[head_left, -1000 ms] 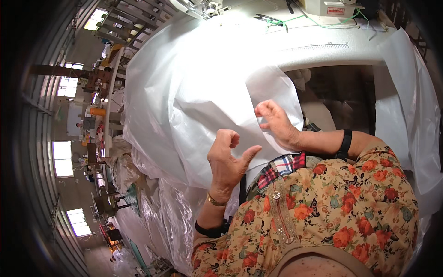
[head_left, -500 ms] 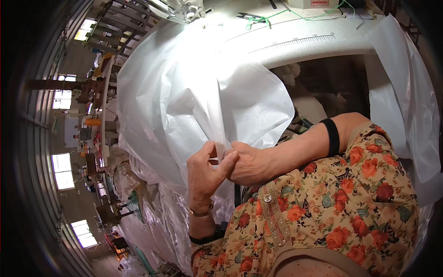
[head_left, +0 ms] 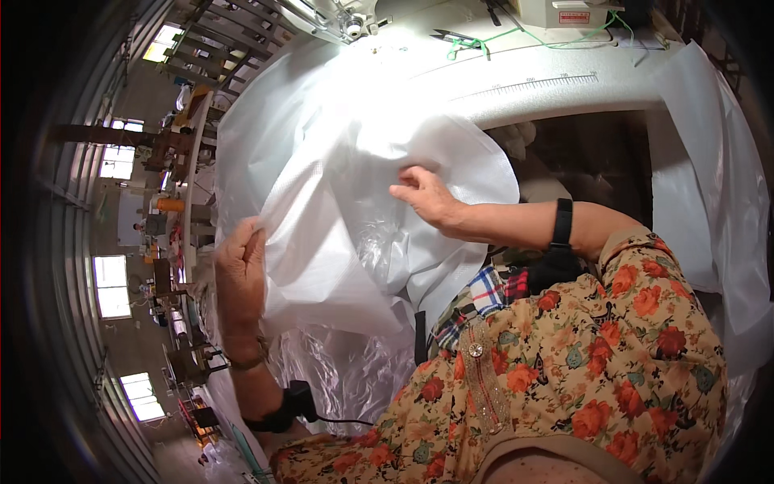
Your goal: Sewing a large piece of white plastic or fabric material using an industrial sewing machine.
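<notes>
White woven plastic sheeting (head_left: 310, 234) spreads over the left part of the worktable and hangs toward my lap, brightly lit at the top. At its left edge my left hand (head_left: 243, 266) is closed, pinching the sheeting between thumb and fingers and holding a flap of it raised. Over the middle of the sheeting is my right hand (head_left: 427, 198), with its fingers loosely curled and the thumb apart from them. Nothing shows in its grasp. Clear crinkled plastic film (head_left: 326, 367) lies beneath the raised flap.
A sewing machine head (head_left: 355, 26) stands at the top, beside the pale table (head_left: 516, 68) with a printed scale. Dark snips (head_left: 453, 35) and green thread (head_left: 556, 46) lie at the back. More white sheeting (head_left: 685, 194) drapes at the right, past a dark opening (head_left: 588, 153).
My hands were together at the sheeting's fold; now they are apart. The left has moved left, drawing the flap out. The right has let go and moved up.
</notes>
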`<state>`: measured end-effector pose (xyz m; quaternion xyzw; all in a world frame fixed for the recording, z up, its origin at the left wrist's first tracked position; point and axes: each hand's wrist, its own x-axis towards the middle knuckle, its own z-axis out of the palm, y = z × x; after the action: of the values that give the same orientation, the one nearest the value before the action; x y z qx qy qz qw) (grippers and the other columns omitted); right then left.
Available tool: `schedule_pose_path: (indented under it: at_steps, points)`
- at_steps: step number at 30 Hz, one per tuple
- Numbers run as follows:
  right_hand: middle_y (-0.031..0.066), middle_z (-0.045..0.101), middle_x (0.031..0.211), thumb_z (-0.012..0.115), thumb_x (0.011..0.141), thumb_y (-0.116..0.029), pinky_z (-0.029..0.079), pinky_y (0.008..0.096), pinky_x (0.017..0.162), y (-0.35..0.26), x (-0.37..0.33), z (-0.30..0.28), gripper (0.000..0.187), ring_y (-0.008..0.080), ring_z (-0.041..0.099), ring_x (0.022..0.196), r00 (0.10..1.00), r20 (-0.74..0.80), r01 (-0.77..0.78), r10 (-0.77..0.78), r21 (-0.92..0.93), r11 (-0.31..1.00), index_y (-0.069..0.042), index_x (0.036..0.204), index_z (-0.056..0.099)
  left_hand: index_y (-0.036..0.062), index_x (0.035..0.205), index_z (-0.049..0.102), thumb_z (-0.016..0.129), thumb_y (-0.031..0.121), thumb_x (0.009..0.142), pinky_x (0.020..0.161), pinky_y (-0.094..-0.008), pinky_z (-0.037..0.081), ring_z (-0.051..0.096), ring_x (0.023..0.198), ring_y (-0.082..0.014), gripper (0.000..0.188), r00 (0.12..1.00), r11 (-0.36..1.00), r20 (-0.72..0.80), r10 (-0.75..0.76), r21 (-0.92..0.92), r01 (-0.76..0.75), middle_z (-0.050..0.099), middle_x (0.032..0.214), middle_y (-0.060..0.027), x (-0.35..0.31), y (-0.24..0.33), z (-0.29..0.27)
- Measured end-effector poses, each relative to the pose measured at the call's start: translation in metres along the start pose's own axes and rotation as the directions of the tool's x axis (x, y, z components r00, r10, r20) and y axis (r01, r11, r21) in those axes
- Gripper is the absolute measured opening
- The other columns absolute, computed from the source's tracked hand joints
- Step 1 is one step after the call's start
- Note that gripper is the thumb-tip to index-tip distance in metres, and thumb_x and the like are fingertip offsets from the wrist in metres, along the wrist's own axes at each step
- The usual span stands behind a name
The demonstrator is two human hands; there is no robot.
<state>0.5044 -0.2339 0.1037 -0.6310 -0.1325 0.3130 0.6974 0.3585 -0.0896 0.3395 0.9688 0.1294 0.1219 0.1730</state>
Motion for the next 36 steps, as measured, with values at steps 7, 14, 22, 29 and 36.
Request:
schedule_pose_path:
  at_steps: [7, 14, 22, 29, 36]
  points:
    - [0.0106, 0.069, 0.105, 0.068, 0.089, -0.028, 0.046, 0.0317, 0.092, 0.008, 0.009, 0.010, 0.037, 0.0184, 0.061, 0.103, 0.905, 0.425, -0.090, -0.017, 0.230, 0.969, 0.003, 0.109, 0.068, -0.0043, 0.091, 0.062, 0.063, 0.002, 0.090, 0.061, -0.0363, 0.046, 0.060, 0.065, -0.0353, 0.007, 0.919, 0.879, 0.191, 0.344, 0.279, -0.387, 0.062, 0.078, -0.0181, 0.020, 0.025, -0.016]
    - [0.0076, 0.071, 0.084, 0.064, 0.092, -0.028, 0.051, 0.0284, 0.075, -0.032, -0.059, -0.040, 0.030, 0.0146, 0.065, 0.078, 0.188, 0.965, 0.041, 0.184, -0.195, 0.980, 0.001, 0.092, 0.072, -0.0019, 0.081, 0.057, 0.065, 0.007, 0.089, 0.057, -0.0441, 0.042, 0.056, 0.068, -0.0424, 0.015, 0.969, 0.922, 0.158, 0.191, 0.311, -0.232, 0.056, 0.074, -0.0216, -0.001, -0.019, -0.010]
    - [0.0148, 0.069, 0.092, 0.067, 0.088, -0.019, 0.055, 0.0415, 0.073, -0.090, 0.030, -0.040, 0.025, 0.0304, 0.068, 0.084, 0.526, 0.667, 0.814, -0.528, -0.575, 0.084, 0.001, 0.101, 0.060, -0.0001, 0.079, 0.053, 0.066, 0.012, 0.089, 0.057, -0.0468, 0.040, 0.054, 0.068, -0.0443, 0.020, 0.972, 0.909, 0.110, 0.207, 0.346, -0.232, 0.054, 0.071, -0.0219, 0.006, -0.017, -0.005]
    - [0.0171, 0.072, 0.091, 0.070, 0.086, -0.026, 0.054, 0.0443, 0.078, -0.053, -0.023, -0.033, 0.029, 0.0343, 0.069, 0.087, 0.565, 0.797, 0.746, 0.214, -0.605, 0.279, -0.004, 0.106, 0.070, 0.0013, 0.081, 0.055, 0.065, 0.010, 0.090, 0.057, -0.0454, 0.042, 0.057, 0.069, -0.0412, 0.016, 0.949, 0.840, 0.102, 0.300, 0.444, -0.313, 0.056, 0.074, -0.0199, 0.006, -0.024, -0.006]
    - [0.0160, 0.070, 0.084, 0.066, 0.091, -0.024, 0.053, 0.0420, 0.075, -0.067, -0.074, -0.056, 0.026, 0.0326, 0.069, 0.080, 0.525, 0.846, 0.706, 0.095, -0.495, 0.506, -0.004, 0.108, 0.067, 0.0014, 0.081, 0.055, 0.065, 0.011, 0.090, 0.058, -0.0448, 0.043, 0.057, 0.068, -0.0405, 0.016, 0.956, 0.835, 0.063, 0.288, 0.472, -0.283, 0.057, 0.074, -0.0190, 0.011, -0.035, -0.005]
